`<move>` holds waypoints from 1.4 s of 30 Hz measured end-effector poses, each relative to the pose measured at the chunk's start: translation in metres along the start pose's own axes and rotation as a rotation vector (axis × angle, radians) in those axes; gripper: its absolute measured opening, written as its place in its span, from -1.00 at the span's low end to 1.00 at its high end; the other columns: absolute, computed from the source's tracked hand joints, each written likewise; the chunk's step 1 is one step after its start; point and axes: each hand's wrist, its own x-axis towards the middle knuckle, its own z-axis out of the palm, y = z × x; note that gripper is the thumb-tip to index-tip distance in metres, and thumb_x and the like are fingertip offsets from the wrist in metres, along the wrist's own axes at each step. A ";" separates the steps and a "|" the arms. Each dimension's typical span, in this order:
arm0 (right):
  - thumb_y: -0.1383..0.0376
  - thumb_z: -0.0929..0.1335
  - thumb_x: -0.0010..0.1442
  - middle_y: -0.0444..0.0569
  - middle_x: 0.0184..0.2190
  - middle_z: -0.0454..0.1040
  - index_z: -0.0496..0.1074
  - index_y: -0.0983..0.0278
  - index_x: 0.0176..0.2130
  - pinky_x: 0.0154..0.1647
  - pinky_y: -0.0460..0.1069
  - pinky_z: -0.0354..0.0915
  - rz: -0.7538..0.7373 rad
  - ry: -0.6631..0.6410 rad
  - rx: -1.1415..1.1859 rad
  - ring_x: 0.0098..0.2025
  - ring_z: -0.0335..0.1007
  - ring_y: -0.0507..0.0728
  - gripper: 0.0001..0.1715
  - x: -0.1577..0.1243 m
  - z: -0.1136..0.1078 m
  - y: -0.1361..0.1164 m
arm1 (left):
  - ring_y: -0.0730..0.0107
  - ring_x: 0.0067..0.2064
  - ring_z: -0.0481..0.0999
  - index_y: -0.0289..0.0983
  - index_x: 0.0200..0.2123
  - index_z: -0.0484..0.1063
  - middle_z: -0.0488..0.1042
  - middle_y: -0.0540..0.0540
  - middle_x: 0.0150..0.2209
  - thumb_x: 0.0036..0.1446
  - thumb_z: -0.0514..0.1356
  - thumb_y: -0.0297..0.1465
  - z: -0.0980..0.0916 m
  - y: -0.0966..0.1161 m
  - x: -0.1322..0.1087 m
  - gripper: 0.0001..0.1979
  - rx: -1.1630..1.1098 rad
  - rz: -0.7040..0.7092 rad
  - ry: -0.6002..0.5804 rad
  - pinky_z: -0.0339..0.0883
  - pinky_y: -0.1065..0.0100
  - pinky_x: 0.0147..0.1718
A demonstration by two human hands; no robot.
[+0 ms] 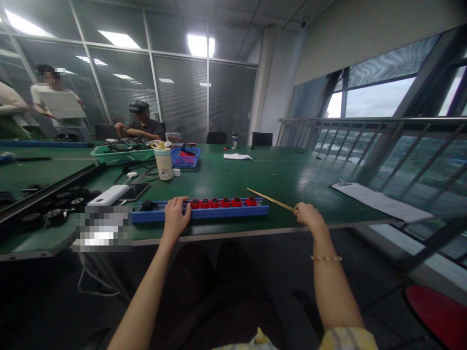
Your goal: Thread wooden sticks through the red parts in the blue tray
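Observation:
A long blue channel lies along the front edge of the green table. Several red blocks with black tops, one of them a red block at the right end, sit in a row inside it, and a black part lies toward its left end. My left hand is curled over the channel left of the red blocks, its fingers across the top; what lies beneath the palm is hidden. To the right, my right hand is closed around the end of thin golden rods, which point left and away over the table.
Behind the channel stand a lidded cup, a blue basket and a green basket. A white power bank and a phone lie at left. Papers lie right. One person sits across; others stand far left.

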 end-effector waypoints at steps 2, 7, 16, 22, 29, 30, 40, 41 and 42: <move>0.31 0.24 0.30 0.23 -0.11 0.54 0.53 0.29 -0.06 -0.14 0.02 0.31 0.026 0.051 -0.017 -0.07 0.52 0.25 -0.66 -0.002 -0.002 -0.002 | 0.08 -0.03 0.42 -0.23 -0.09 0.42 0.49 -0.17 -0.10 0.24 0.04 -0.27 0.000 0.000 0.000 -0.73 0.003 -0.005 -0.003 0.26 0.09 0.01; 0.33 0.20 0.32 0.25 -0.09 0.50 0.55 0.30 -0.10 -0.15 0.03 0.29 -0.015 0.151 0.016 -0.08 0.50 0.25 -0.64 -0.003 -0.006 -0.003 | 0.08 -0.04 0.42 -0.23 -0.09 0.42 0.49 -0.17 -0.11 0.24 0.04 -0.26 -0.001 0.001 0.000 -0.73 0.000 -0.001 0.002 0.27 0.09 0.00; 0.33 0.15 0.34 0.13 -0.07 0.43 0.53 0.28 -0.07 -0.18 -0.03 0.18 -0.167 0.504 0.286 -0.15 0.39 0.15 -0.59 0.004 0.013 -0.036 | 0.07 -0.04 0.42 -0.23 -0.08 0.42 0.49 -0.17 -0.10 0.24 0.04 -0.27 -0.001 0.001 -0.001 -0.73 0.000 -0.013 -0.004 0.27 0.08 -0.01; 0.32 0.14 0.33 0.09 -0.19 0.46 0.52 0.31 -0.13 -0.03 0.02 0.17 -0.380 0.677 0.609 -0.10 0.37 0.18 -0.59 0.017 0.053 -0.084 | 0.08 -0.04 0.42 -0.23 -0.10 0.42 0.49 -0.18 -0.11 0.24 0.04 -0.28 -0.003 0.003 -0.002 -0.74 -0.006 -0.014 -0.021 0.26 0.08 0.00; 0.29 0.15 0.33 0.04 -0.19 0.49 0.51 0.24 -0.17 0.06 0.04 0.09 -0.500 0.621 0.614 -0.07 0.36 0.16 -0.63 0.015 0.055 -0.085 | 0.08 -0.04 0.41 -0.23 -0.09 0.41 0.49 -0.18 -0.12 0.24 0.05 -0.28 -0.004 0.006 -0.002 -0.74 -0.017 -0.025 -0.016 0.25 0.08 0.01; 0.30 0.15 0.33 0.03 -0.18 0.50 0.50 0.23 -0.17 0.07 0.04 0.07 -0.513 0.621 0.605 -0.05 0.36 0.16 -0.63 0.014 0.054 -0.086 | 0.08 -0.04 0.41 -0.23 -0.08 0.41 0.49 -0.18 -0.12 0.24 0.05 -0.28 -0.003 0.005 -0.001 -0.74 -0.019 -0.026 -0.013 0.25 0.08 0.01; 0.37 0.14 0.30 0.04 -0.07 0.52 0.49 0.23 -0.11 0.15 0.07 0.00 -0.546 0.652 0.549 0.02 0.35 0.16 -0.62 0.008 0.056 -0.090 | 0.12 0.06 0.38 -0.21 0.17 0.28 0.46 -0.17 0.03 0.25 0.05 -0.31 -0.010 0.011 -0.003 -0.57 -0.076 0.028 -0.007 0.24 0.09 0.07; 0.37 0.14 0.30 0.03 -0.08 0.52 0.49 0.23 -0.11 0.15 0.06 0.00 -0.560 0.649 0.540 0.01 0.35 0.15 -0.61 0.007 0.056 -0.090 | 0.13 0.08 0.38 -0.20 0.17 0.28 0.45 -0.17 0.05 0.25 0.05 -0.32 -0.011 0.012 -0.003 -0.58 -0.088 0.050 -0.013 0.24 0.09 0.09; 0.37 0.13 0.31 0.03 -0.08 0.52 0.49 0.23 -0.11 0.15 0.06 0.00 -0.573 0.645 0.532 0.01 0.35 0.15 -0.61 0.007 0.056 -0.090 | 0.14 0.09 0.38 -0.20 0.17 0.29 0.45 -0.16 0.07 0.25 0.05 -0.33 -0.011 0.013 -0.003 -0.58 -0.100 0.071 -0.019 0.23 0.10 0.11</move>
